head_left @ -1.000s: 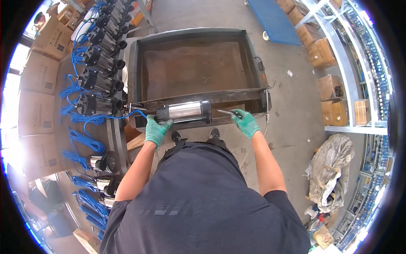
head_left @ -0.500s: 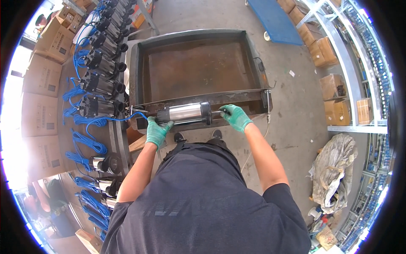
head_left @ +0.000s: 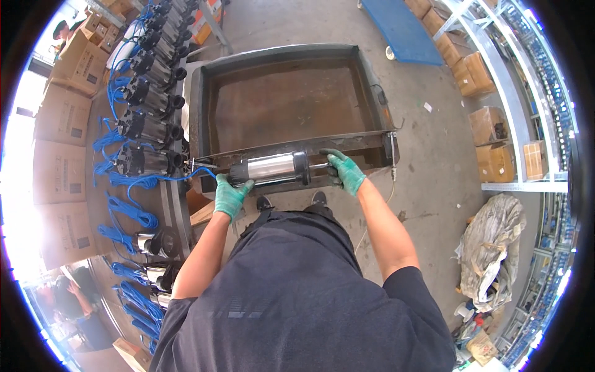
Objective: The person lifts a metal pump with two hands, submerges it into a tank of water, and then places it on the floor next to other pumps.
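Note:
A submersible pump (head_left: pixel 271 166) with a silver barrel and black ends lies sideways across the near edge of the metal tank (head_left: pixel 197 105). My left hand (head_left: pixel 230 196), in a green glove, grips its black left end, thumb along the lower side. The blue cable (head_left: pixel 201 168) comes away from that end toward the left. From the pump's right end sticks out a thin metal rod (head_left: pixel 318 165). My right hand (head_left: pixel 348 173), gloved in green too, has its fingers curled about the rod's outer end. What sits inside that grasp is partly hidden.
Several similar pumps (head_left: pixel 145 126) with blue cable coils stand in a row on the left, beside stacked cartons (head_left: pixel 60 167). Brownish water fills the tank. A blue flat cart (head_left: pixel 403 31) and a metal shelf (head_left: pixel 524 187) are farther right, near a crumpled grey sheet (head_left: pixel 494 248).
My right hand has turned at the rod's end, its fingers now spread farther around it. My left hand and the pump have hardly moved.

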